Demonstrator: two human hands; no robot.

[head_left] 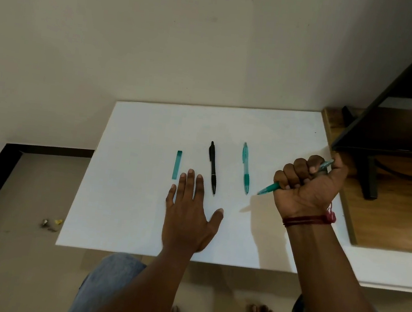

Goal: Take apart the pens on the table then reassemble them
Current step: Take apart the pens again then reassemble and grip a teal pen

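On the white table (129,198) lie three items in a row: a flat teal cap-like piece (177,164) on the left, a black pen (212,167) in the middle and a teal pen (246,167) to its right. My right hand (307,186) is closed in a fist around another teal pen (269,188), whose tip points down-left and whose top end sticks out past the thumb. My left hand (190,213) lies flat on the table with fingers spread, just below the teal piece and beside the black pen's tip, holding nothing.
A dark shelf frame (385,121) stands on a wooden surface (387,217) at the right edge of the table. The wall is right behind the table. Small bits of litter (50,223) lie on the floor at the left. My knees and bare feet show below the table's front edge.
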